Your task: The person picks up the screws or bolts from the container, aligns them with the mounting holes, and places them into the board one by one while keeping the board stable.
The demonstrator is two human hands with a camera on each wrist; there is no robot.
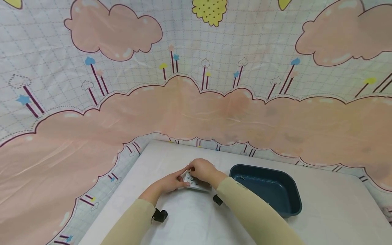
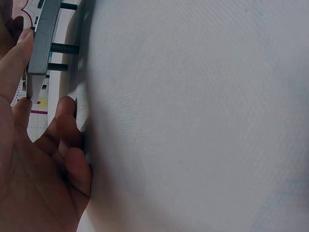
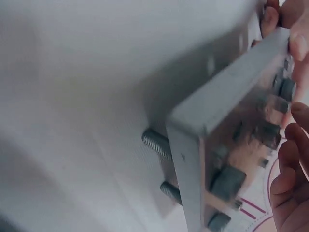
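A grey metal plate [image 1: 200,184] carries several dark bolts [image 3: 229,182]; their heads show on its top face and their threaded ends [image 2: 65,49] stick out below. My left hand [image 1: 171,182] grips the plate's left end between thumb and fingers, holding it tilted in the right wrist view. Over the same end, my right hand [image 1: 203,170] has curled fingers, with the fingertips at a bolt near the far left corner. In the right wrist view the right hand's fingers [image 3: 289,179] are beside the bolt heads. What lies right between these fingertips is mostly hidden.
A dark blue tray [image 1: 295,200] stands on the white-covered table [image 1: 330,204], right of the plate and partly behind the right sleeve. A small item [image 1: 243,178] shows in it. A patterned curtain [image 1: 245,115] hangs behind the table.
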